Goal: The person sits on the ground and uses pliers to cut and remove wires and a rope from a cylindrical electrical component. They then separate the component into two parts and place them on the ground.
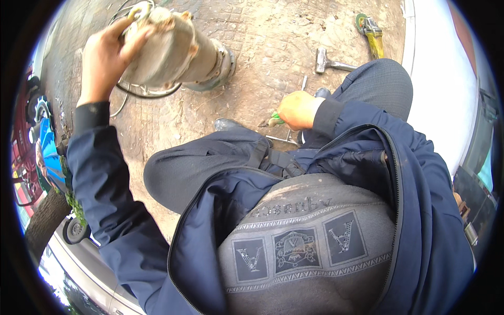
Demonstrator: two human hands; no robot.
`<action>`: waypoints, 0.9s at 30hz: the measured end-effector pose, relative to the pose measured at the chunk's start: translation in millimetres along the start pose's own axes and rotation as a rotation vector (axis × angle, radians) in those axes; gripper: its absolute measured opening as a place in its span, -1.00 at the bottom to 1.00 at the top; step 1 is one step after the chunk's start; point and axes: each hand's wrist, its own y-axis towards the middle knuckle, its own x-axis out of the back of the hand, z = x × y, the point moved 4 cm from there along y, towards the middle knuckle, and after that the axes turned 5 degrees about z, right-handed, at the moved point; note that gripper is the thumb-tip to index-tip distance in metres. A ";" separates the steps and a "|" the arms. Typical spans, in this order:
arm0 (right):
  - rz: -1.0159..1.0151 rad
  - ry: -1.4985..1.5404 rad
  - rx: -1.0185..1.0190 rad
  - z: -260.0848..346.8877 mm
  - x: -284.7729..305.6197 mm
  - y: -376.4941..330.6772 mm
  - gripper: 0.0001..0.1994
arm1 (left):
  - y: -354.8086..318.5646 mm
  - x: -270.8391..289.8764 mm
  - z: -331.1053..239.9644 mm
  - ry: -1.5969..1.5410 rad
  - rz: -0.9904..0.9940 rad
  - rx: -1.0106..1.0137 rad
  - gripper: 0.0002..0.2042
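My left hand (107, 55) is closed at the top end of a dirty grey metal pump (168, 52), fingers over its edge by a yellowish handle or hook (140, 9). The pump is cylindrical, with bolted flanges and a wider foot, and is tilted over the ground. A dark cable (152, 95) loops beneath it. My right hand (298, 110) is wrapped round green-handled pliers (274, 121), whose dark jaws point left. A thin metal T-shaped wrench (286, 139) lies by my feet below that hand, partly hidden.
A hammer (321, 60) and a yellow angle grinder (374, 41) with a green disc lie at the far right. My bent knees flank the work spot on worn brown ground (273, 47). A white panel (438, 63) borders the right; a tree trunk (46, 218) and vehicles stand at left.
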 end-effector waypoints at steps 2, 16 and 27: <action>-0.005 -0.007 0.002 0.1 -3.0 1.9 -0.82 | 21.4 -3.6 9.9 0.123 -0.005 0.092 -0.44; 0.048 0.054 -0.070 -15.6 -6.4 -7.1 -0.80 | 35.2 -11.4 -8.6 0.033 -0.177 0.188 -0.48; -0.073 0.076 -0.061 -16.9 -3.5 -18.3 -0.82 | 40.4 -15.4 -79.0 0.046 0.199 0.019 -0.61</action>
